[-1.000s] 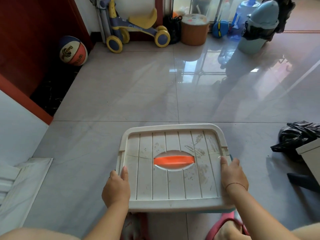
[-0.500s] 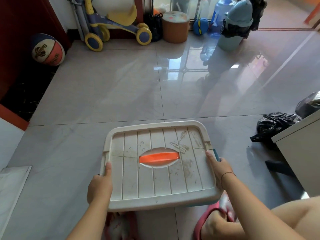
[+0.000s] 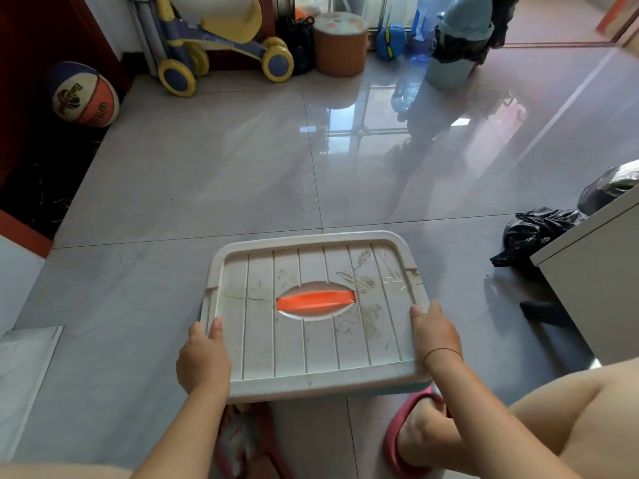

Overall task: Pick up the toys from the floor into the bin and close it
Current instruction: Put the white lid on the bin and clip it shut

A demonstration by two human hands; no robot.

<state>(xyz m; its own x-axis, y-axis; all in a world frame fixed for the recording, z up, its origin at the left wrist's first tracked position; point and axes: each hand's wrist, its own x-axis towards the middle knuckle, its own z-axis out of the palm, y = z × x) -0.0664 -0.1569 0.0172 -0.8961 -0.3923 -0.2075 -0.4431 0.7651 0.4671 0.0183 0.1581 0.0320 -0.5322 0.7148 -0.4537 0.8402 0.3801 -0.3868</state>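
Observation:
A cream ribbed lid with an orange handle in an oval recess lies flat on the bin, right in front of me. Only a thin blue strip of the bin shows under the lid's near right edge. My left hand grips the lid's left edge, thumb on top. My right hand holds the right edge the same way. The bin's inside is hidden, and no loose toys lie on the floor close to it.
A basketball rests far left by a red door frame. A yellow-blue ride-on toy, an orange stool, a blue ball and a teal trash can line the back. Black bags and a white cabinet stand right. My slippered feet are under the bin.
The view has swung to the right, bringing the white cabinet into sight. Both hands stay on the lid's side edges, and the lid still lies on the bin.

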